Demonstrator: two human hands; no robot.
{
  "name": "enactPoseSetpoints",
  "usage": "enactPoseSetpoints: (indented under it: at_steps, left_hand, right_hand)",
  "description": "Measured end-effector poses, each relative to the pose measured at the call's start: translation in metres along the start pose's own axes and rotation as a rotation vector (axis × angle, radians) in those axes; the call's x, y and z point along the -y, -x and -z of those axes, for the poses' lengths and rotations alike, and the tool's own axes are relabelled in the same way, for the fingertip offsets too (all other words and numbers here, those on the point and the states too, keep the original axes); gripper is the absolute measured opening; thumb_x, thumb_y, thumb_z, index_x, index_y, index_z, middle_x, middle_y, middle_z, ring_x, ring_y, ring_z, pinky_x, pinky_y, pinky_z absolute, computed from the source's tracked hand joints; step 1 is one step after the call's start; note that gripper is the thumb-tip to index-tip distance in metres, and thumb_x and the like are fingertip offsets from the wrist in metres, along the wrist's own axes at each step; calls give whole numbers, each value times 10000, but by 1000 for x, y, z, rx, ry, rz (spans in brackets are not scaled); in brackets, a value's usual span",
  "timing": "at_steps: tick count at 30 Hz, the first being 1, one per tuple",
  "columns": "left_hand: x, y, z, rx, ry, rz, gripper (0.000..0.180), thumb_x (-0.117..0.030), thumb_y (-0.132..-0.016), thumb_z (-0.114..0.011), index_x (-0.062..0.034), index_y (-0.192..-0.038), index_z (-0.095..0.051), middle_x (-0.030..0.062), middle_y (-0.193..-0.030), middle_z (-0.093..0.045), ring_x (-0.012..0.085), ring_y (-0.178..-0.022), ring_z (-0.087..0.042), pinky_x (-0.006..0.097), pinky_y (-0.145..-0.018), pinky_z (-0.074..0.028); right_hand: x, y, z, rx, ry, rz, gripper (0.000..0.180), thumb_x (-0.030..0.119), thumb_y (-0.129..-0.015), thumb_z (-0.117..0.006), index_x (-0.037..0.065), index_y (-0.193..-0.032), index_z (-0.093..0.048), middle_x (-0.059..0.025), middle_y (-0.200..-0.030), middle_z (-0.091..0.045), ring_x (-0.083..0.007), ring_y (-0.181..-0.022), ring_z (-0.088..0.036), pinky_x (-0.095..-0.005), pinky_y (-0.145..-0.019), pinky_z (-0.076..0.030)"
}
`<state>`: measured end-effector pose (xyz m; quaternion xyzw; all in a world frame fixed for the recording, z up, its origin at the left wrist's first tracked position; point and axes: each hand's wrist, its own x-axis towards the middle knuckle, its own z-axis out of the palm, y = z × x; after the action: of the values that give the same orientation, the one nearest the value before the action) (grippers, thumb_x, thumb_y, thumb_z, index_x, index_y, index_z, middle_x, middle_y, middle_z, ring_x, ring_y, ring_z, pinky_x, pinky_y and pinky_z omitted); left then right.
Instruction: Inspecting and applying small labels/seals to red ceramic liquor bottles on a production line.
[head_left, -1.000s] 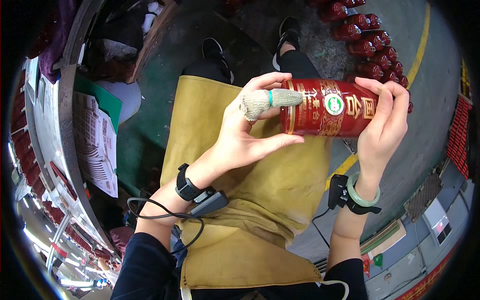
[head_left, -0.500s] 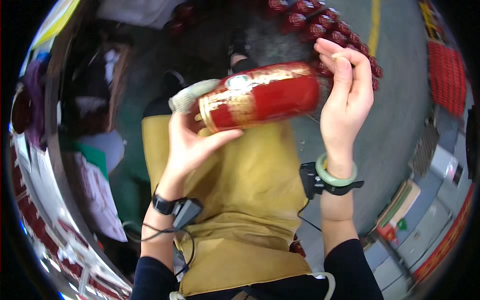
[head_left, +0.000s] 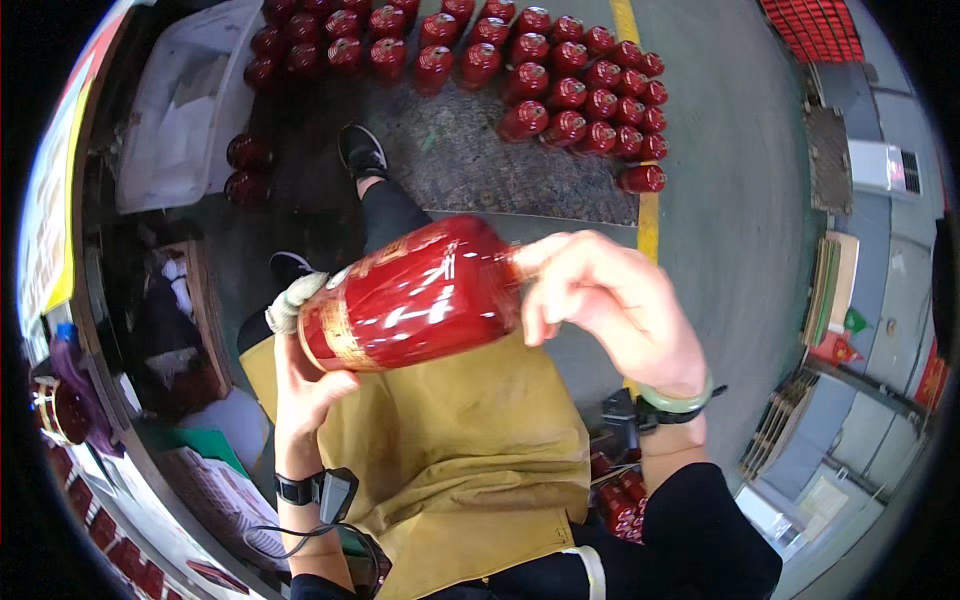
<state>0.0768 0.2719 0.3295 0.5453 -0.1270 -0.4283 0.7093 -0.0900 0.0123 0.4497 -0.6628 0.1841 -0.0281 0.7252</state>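
A glossy red bottle (head_left: 415,295) with a gold-decorated band at its base lies tilted across my lap. My left hand (head_left: 300,360) is closed round its base, thumb below and a pale fabric-covered finger (head_left: 295,298) along the upper side. At the neck end, my right hand (head_left: 610,295) has its fingers curled, with the index finger against the neck. The bottle's mouth is hidden behind those fingers. Beneath the bottle is my tan apron (head_left: 470,420).
Many red bottles (head_left: 567,93) stand in rows on a dark board (head_left: 430,150) ahead. Two more red bottles (head_left: 248,170) stand beside a translucent plastic bin (head_left: 150,190) at the left. A red crate (head_left: 815,28) sits far right. More red bottles (head_left: 622,505) are by my right side.
My right hand has come from beside the bottle, where it pinched something small and pale, to the neck. The bottle has shifted left and down, and my view has tilted up.
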Motion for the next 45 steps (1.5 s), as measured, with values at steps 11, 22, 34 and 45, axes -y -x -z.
enactPoseSetpoints:
  at_steps: [11,22,34,45]
  left_hand:
    - [9,-77,16,-277,-337,55,404,-162,-1033,-593,-61,-1418,-518,107,-1448,-537,236,-1267,-570,402,-1066,-479]
    - [64,-112,69,-334,-415,203,404,-114,-989,-661,-36,-1370,-551,70,-1354,-595,189,-1207,-607,331,-1001,-524]
    - [86,-135,165,-587,-429,504,538,-168,-932,-703,-48,-1422,-517,99,-1336,-594,237,-1240,-575,383,-1030,-496]
    - [154,-235,269,-1005,-734,246,1126,-289,-621,-972,84,-1462,-322,232,-1442,-457,299,-1265,-535,388,-1056,-450]
  right_hand:
    - [-126,58,182,-832,852,-68,129,93,-1031,-493,0,-1002,-578,-135,-825,-612,-215,-764,-622,-345,-732,-507]
    - [-388,91,375,-990,901,-580,177,148,-986,-542,-6,-983,-630,-248,-965,-681,-435,-960,-657,-499,-839,-509]
    - [-454,131,484,-986,442,-520,251,30,-912,-588,-51,-1142,-645,-170,-1082,-704,-270,-968,-696,-368,-861,-579]
    - [-363,108,366,-955,750,-556,240,162,-1043,-492,-24,-1124,-619,-95,-1018,-641,-154,-910,-628,-303,-795,-521]
